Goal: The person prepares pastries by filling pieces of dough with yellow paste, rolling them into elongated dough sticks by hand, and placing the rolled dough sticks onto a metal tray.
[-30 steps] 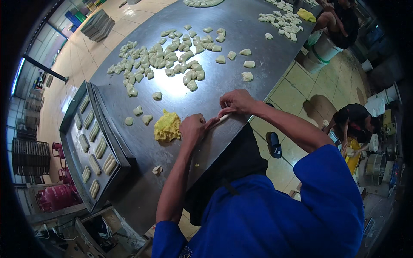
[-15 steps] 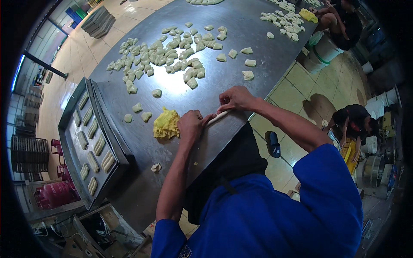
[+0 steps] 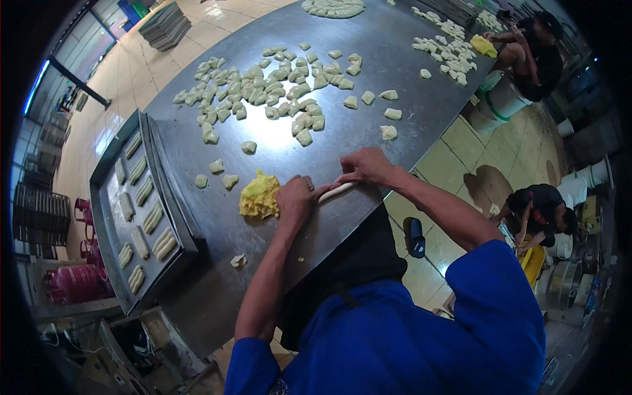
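Observation:
Near the table's front edge lies a thin pale dough strip (image 3: 337,192). My left hand (image 3: 297,199) is closed, its thumb and fingertips at the strip's left end. Fingers bent in a pinch, my right hand (image 3: 370,168) is on the same strip, its fingertips close to my left thumb; part of the dough is hidden under the fingers. Against the back of my left hand sits a crumbly yellow lump of filling (image 3: 259,195). Beyond it are a few loose dough pieces (image 3: 230,181), and a small dough scrap (image 3: 239,261) lies beside my left forearm.
Many cut dough pieces (image 3: 263,89) cover the middle of the metal table (image 3: 178,148). A tray (image 3: 141,220) of shaped dough strips stands at the left edge. Two people work at the right, one by a second yellow lump (image 3: 484,46). A slipper (image 3: 414,237) lies on the floor.
My right fingertips have slid left along the strip and now almost meet my left thumb. The whole view has shifted slightly. My left hand stays beside the yellow lump.

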`<action>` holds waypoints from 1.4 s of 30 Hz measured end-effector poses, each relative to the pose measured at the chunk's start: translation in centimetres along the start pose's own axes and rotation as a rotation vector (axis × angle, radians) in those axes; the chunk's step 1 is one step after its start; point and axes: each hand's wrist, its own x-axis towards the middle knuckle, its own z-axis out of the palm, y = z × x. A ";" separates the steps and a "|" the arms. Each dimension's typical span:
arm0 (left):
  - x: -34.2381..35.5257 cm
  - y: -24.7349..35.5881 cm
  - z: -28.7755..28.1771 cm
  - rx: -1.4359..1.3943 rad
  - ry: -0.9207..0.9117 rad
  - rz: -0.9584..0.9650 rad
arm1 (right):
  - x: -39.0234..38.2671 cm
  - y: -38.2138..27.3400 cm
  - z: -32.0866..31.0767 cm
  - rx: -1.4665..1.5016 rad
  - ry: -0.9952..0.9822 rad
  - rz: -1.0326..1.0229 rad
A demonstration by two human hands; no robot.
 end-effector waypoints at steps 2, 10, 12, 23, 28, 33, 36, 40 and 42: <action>-0.1 0.4 -0.9 -0.007 -0.114 -0.069 | -0.3 -0.7 -0.3 0.024 -0.064 0.028; -7.3 1.1 -3.1 -0.619 0.251 0.114 | 6.6 2.2 -5.8 0.287 0.281 0.113; -11.6 0.9 -4.2 -0.681 0.243 0.016 | 9.4 3.3 -7.2 0.309 0.333 0.172; -23.4 -6.0 0.1 -0.406 0.743 -0.289 | 23.3 5.9 -4.9 -0.033 0.327 0.508; -22.6 -6.1 0.8 -0.542 0.643 -0.293 | 23.6 8.4 -2.8 -0.159 0.392 0.413; -23.1 -5.5 -0.2 -0.550 0.630 -0.449 | 17.7 0.9 -3.6 0.309 0.486 0.241; -20.7 -3.1 -3.1 -0.732 0.606 -0.313 | 9.9 -3.9 -2.2 0.760 0.414 0.112; -14.7 -0.2 -4.7 -1.203 0.356 -0.356 | 3.3 -8.1 -1.5 0.934 0.125 0.203; -12.1 -0.1 -3.8 -1.292 0.317 -0.384 | 0.6 -10.4 -1.4 1.192 0.018 0.141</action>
